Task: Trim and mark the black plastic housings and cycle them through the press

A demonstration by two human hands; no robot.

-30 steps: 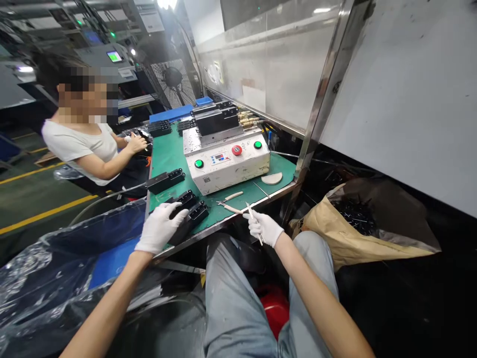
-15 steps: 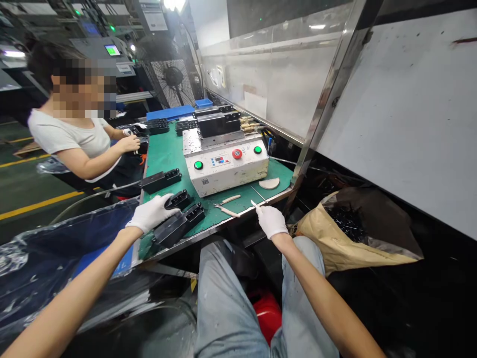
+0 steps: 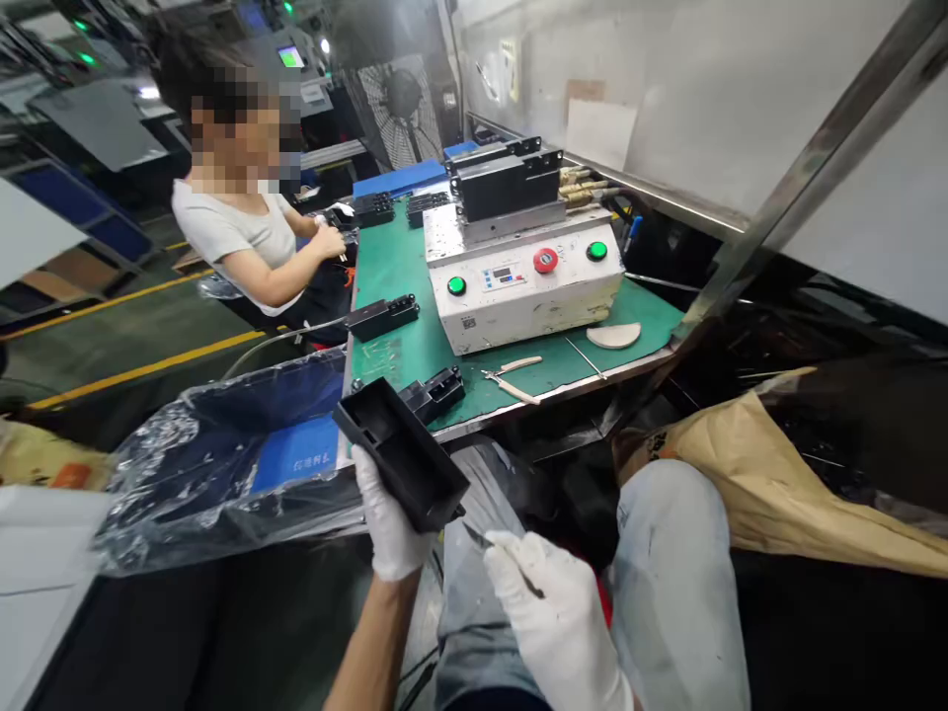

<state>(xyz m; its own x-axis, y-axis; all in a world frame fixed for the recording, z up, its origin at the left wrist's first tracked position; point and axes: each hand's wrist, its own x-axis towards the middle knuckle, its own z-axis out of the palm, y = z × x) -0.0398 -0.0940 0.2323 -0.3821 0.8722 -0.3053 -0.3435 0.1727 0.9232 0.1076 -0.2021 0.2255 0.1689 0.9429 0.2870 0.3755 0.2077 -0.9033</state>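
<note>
My left hand (image 3: 389, 518), in a white glove, grips a black rectangular plastic housing (image 3: 404, 454) above my lap, its hollow side tilted up towards me. My right hand (image 3: 555, 612), also gloved, is closed around a small knife (image 3: 478, 536). The knife's dark pointed blade lies just beside the housing's lower right corner; I cannot tell if it touches. Behind the held part, another black housing (image 3: 436, 393) rests at the near edge of the green-topped table (image 3: 392, 259). Wire cutters (image 3: 514, 388) with pale handles lie on the table to its right.
A white machine (image 3: 529, 306) with green buttons and a red knob stands on the table, a black housing clamped on top. A plastic-lined bin (image 3: 222, 425) is at left, a paper sack (image 3: 785, 474) at right. A co-worker (image 3: 244, 237) sits beyond the table's left side.
My left hand has lifted a housing off the table and brought it over my lap. My right hand has moved in beside it with the knife. The view has shifted left.
</note>
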